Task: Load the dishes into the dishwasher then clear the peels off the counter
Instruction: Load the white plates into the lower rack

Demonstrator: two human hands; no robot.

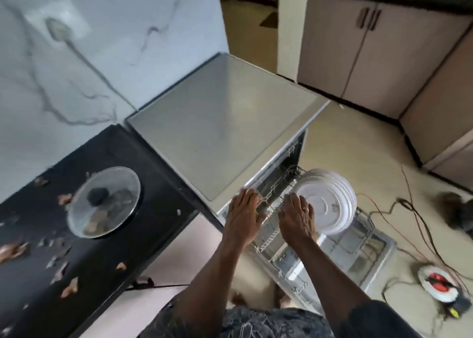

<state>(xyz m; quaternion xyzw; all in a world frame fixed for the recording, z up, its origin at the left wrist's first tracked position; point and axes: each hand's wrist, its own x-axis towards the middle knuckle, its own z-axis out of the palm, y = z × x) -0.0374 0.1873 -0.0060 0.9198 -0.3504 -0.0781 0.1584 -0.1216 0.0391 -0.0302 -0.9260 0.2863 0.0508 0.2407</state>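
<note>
Black counter (pixel 110 150) beside the open dishwasher (pixel 217 122): white plates (pixel 326 203) stand in the pulled-out rack (pixel 363 225). Left hand (pixel 244 217) and right hand (pixel 297 217) spread flat over the rack, fingers straight, holding nothing. A glass lid (pixel 102 202) and scattered peels (pixel 69 287) remain on the counter, so clearing looks undone.

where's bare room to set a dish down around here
Bare: the dishwasher's grey top, bordered by the marble wall and the black counter. The front part of the rack, past the white plates, looks free too. Crowded: the black counter, with the glass lid and scattered peels.
</note>
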